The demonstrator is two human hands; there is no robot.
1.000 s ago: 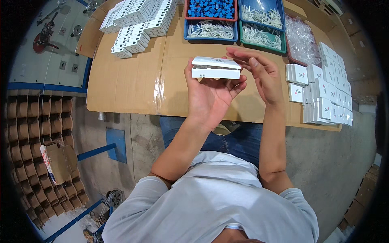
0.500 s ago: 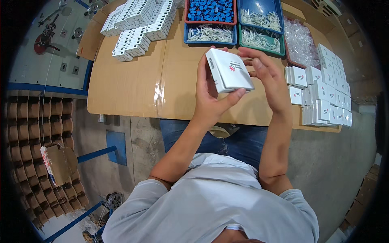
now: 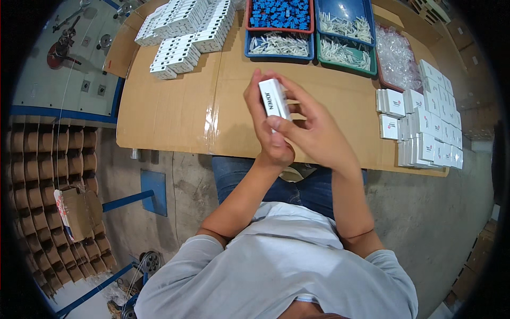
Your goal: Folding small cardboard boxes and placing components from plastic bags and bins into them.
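Above the near part of the cardboard-covered table, a small white box (image 3: 274, 100) is held up between both hands, its narrow printed side toward me. My left hand (image 3: 265, 133) wraps its left side and underside, with the thumb low on the box. From the right, my right hand (image 3: 316, 127) grips the same box, thumb on its lower front corner and fingers behind. The box's broad face and far edges are mostly hidden by the fingers.
Stacked white boxes (image 3: 438, 119) stand at the table's right edge. White block-shaped units (image 3: 180, 53) are piled far left. Along the back sit a red tray of blue parts (image 3: 280, 13), blue trays (image 3: 279, 45) and a green tray (image 3: 346, 56) of white pieces, and clear plastic packaging (image 3: 396, 58).
The box has turned from its broad printed face to its narrow side and shifted slightly left. My right hand has moved from beside it to a grip on it.
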